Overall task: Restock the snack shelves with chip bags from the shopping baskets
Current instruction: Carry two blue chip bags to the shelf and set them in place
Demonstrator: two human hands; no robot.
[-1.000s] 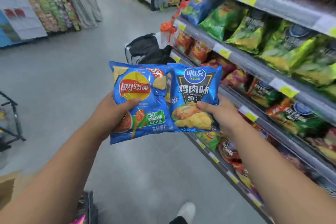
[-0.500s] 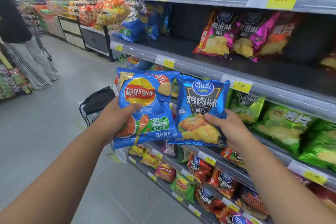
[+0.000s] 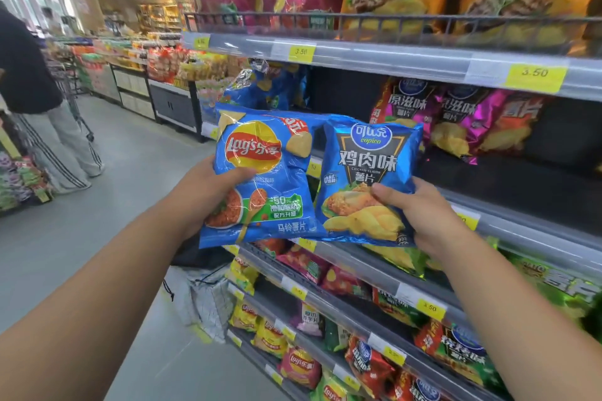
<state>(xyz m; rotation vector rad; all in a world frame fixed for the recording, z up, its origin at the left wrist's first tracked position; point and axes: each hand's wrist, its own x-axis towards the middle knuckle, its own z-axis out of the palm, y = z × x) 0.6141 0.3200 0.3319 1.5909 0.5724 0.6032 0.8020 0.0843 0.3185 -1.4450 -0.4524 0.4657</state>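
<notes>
- Your left grip point(image 3: 202, 195) holds the Lay's bag point(image 3: 260, 179) at frame centre; your right grip point(image 3: 430, 218) holds the Copico bag point(image 3: 368, 172) beside it, both upright.
- The half-bare shelf point(image 3: 537, 192) lies rightward, nearer your right grip.

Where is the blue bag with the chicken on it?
The chicken bag sits just right of centre in the head view, gripped by the right hand, beside the blue Lay's bag, in front of the magenta bags.

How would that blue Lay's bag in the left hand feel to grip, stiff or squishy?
Probably puffy and light: the Lay's bag bulges and the left hand holds it alone. Its glossy film looks slippery; chips inside would likely crush.
</notes>
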